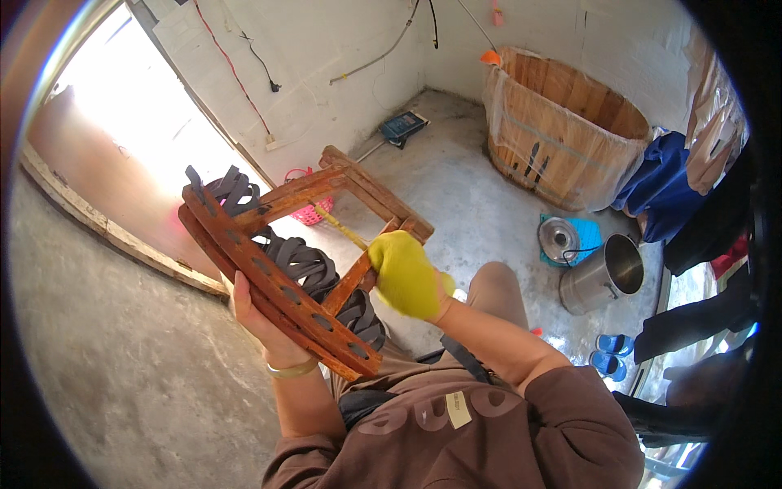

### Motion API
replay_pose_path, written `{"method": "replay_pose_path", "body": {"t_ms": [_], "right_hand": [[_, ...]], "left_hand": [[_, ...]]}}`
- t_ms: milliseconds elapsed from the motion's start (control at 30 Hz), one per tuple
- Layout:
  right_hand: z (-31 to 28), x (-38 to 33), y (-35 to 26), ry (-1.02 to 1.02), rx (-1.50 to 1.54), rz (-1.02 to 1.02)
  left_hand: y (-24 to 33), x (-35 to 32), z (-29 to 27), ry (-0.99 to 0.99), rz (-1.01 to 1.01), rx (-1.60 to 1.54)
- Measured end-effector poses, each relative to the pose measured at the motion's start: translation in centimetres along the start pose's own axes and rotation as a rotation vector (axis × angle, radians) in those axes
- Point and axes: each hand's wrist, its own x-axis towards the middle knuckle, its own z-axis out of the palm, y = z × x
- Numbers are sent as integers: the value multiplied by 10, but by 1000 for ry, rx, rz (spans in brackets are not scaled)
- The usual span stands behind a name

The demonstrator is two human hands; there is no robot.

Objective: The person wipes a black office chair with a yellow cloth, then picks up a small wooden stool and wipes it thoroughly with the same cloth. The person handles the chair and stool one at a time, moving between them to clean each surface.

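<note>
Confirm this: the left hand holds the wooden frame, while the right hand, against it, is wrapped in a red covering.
Not quite: the head view shows the covering on the right hand is yellow-green, not red. The left hand does hold the wooden frame.

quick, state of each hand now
Left hand: holding the brown slotted wooden frame.
Right hand: covered by yellow-green cloth; grip can't be told.

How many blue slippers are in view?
2: one slipper is at the right, below the steel pot in the picture; the other slipper is just below the first. More could be hidden.
</note>
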Motion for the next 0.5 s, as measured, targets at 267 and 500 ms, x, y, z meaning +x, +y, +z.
{"method": "replay_pose_path", "body": {"t_ms": [267, 500], "right_hand": [[-10, -26, 62, 16, 71, 342], [6, 27, 21, -318, 307, 519]], "left_hand": [[7, -2, -11, -24, -99, 9], [-5, -4, -24, -427, -348, -288]]}}
